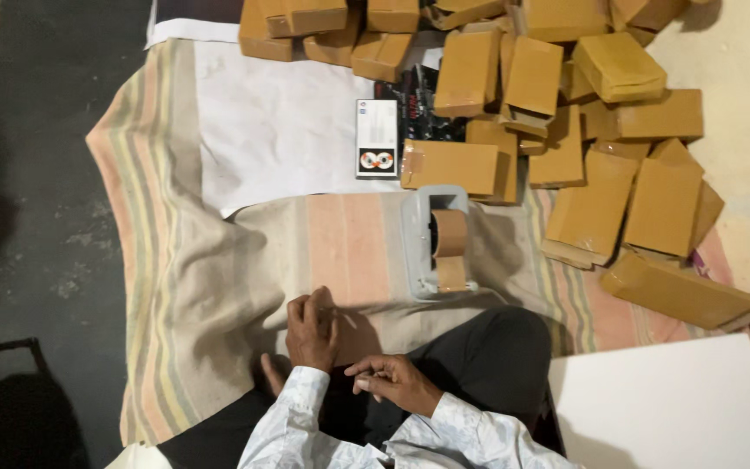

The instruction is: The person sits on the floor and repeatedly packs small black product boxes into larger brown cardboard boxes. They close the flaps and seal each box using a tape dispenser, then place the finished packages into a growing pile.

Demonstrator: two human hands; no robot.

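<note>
Striped cloth [219, 287]: two empty hands, left [312, 330], right [395, 379]; one tape dispenser [441, 243].

Top brown boxes [305, 17] cut by edge; right hand [397, 382] contents too small to tell

Ahead of me a heap of brown cardboard packages [566, 113] spreads across the mat's far right, some flat, some tilted. Against its left edge lies a small white box [376, 139] with a dark band and round marks, beside a glossy black packet [418, 108]
</note>
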